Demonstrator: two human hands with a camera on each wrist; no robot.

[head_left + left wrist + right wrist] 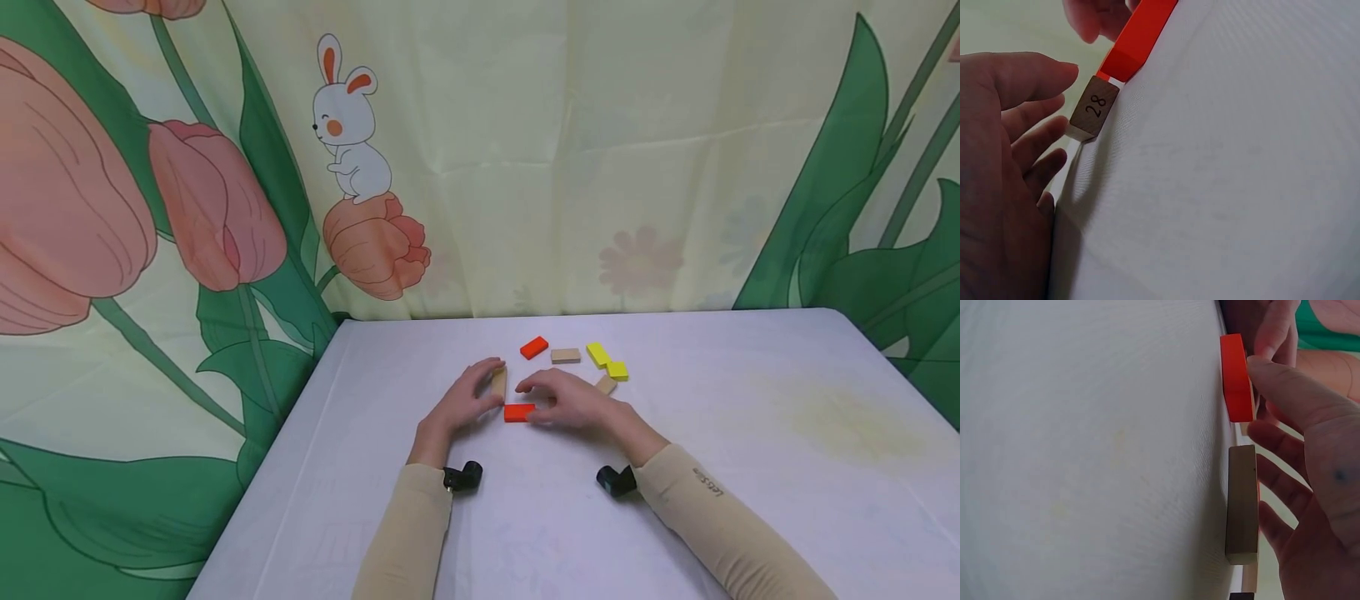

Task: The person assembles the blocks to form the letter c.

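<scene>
A plain wooden block (498, 383) stands lengthwise on the white tabletop beside my left hand (465, 396). Its end, marked 28, faces the left wrist camera, and the left fingers are spread around its outer side. Just at its near end lies a red block (517, 413), forming a corner with it. My right hand (573, 402) hovers over the red block's right end, thumb tip right at the block in the right wrist view, with the other fingers loosely bent. Another wooden block (606, 384) lies behind the right hand, partly hidden by it.
Farther back on the table lie a red block (534, 347), a wooden block (566, 356) and two yellow blocks, one yellow block (597, 355) touching the other yellow block (617, 371). A printed curtain (510, 167) hangs behind the white tabletop (750, 400).
</scene>
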